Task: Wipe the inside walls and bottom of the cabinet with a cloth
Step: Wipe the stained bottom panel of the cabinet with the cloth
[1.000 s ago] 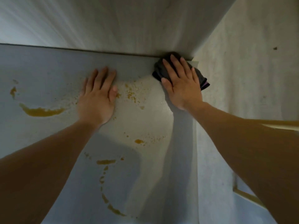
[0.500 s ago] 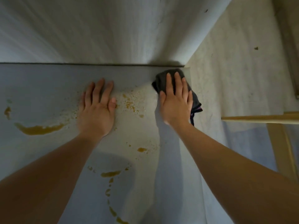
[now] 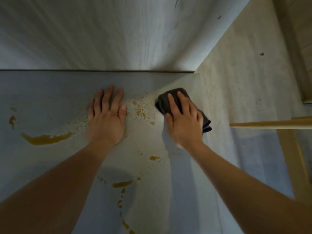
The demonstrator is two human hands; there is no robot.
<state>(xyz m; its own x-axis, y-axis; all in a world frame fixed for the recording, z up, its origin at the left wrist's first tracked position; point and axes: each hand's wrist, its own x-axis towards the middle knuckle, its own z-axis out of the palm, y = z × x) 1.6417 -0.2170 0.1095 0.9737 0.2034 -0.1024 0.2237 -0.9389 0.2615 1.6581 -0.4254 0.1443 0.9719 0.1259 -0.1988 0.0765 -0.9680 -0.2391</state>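
I look down into a pale cabinet. Its bottom panel [image 3: 50,92] carries yellow-brown spills: a long smear [image 3: 45,139] at the left, specks [image 3: 141,110] between my hands, and a drip trail [image 3: 122,184] nearer me. My left hand [image 3: 106,119] lies flat on the bottom with fingers straight. My right hand [image 3: 183,122] presses a dark grey cloth [image 3: 164,100] onto the bottom near the right rear corner, fingers spread over it. A pink edge of the cloth shows by my wrist.
The back wall [image 3: 118,34] rises behind the bottom panel. The right side wall [image 3: 236,85] stands just right of the cloth. A light wooden bar [image 3: 270,124] juts in from the right, with wooden framing [image 3: 297,162] below it.
My right hand has slid the cloth out of the rear right corner toward me along the bottom. My left hand has stayed flat in place.
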